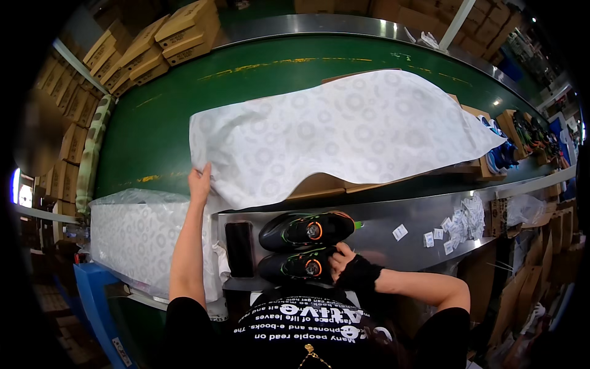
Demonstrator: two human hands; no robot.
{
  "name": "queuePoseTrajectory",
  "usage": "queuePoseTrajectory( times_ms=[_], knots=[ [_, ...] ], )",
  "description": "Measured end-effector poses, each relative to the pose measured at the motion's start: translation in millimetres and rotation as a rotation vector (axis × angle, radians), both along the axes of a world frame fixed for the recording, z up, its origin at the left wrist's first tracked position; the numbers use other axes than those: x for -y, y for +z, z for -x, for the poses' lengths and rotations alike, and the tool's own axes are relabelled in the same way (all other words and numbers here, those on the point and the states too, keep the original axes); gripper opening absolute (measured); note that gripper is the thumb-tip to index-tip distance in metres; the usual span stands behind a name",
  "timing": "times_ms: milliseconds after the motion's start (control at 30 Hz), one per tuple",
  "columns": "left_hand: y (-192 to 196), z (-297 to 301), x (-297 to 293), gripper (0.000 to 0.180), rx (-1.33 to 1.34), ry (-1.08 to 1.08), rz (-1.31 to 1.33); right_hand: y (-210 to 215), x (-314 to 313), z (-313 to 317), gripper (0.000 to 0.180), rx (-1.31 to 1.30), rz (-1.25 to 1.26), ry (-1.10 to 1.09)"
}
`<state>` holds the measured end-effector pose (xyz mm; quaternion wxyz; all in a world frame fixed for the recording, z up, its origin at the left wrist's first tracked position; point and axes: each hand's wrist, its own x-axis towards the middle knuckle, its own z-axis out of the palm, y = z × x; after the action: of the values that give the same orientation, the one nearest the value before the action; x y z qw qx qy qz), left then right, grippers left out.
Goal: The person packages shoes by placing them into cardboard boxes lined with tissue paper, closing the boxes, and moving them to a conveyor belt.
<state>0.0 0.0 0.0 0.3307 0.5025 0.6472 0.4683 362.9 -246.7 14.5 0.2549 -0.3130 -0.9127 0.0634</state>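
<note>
My left hand [200, 182] pinches the near left corner of a large sheet of patterned white wrapping paper [332, 129]. The sheet spreads to the right over the green belt and over cardboard boxes, of which only brown edges [318, 184] show. My right hand [342, 261], with a black wrist covering, is closed at the nearer of two black shoes [299, 265]. The other black shoe [304, 230] lies just beyond it, side by side on the metal ledge. Both have orange and green trim. The fingers of my right hand partly hide what they grip.
A dark phone [239, 249] lies left of the shoes. A stack of patterned paper [138, 240] under clear plastic sits farther left. Small white packets [464, 221] are heaped at the right. Shoe boxes [184, 31] stand along the far left, and blue shoes [501, 154] lie at the right.
</note>
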Motion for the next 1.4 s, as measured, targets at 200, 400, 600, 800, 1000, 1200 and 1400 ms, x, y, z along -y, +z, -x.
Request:
queuePoseTrajectory(
  times_ms=[200,400,600,800,1000,1200,1400],
  knots=[
    [40,14,2,0.031,-0.177,-0.041,-0.046,56,-26,22,0.014,0.083,0.009,0.036],
    [85,27,-10,0.027,-0.158,-0.151,-0.033,110,-127,13,0.025,-0.521,0.955,-0.302],
    [180,-66,-9,0.024,0.320,-0.468,0.175,19,-208,51,0.025,-0.588,0.603,-0.665],
    [105,-139,-15,0.044,0.549,-0.614,0.341,24,-189,84,0.035,-0.250,0.683,-0.183],
    [25,-145,16,0.055,-0.857,-0.759,-0.329,28,-165,-29,0.053,0.291,0.180,-0.779],
    [11,-157,12,0.058,-1.250,-0.606,-0.173,78,-103,-45,0.027,-0.313,-0.149,-0.645],
    [56,-141,70,0.044,-0.383,-0.764,-0.135,2,-30,-66,0.043,-0.574,0.716,-0.753]
  ],
)
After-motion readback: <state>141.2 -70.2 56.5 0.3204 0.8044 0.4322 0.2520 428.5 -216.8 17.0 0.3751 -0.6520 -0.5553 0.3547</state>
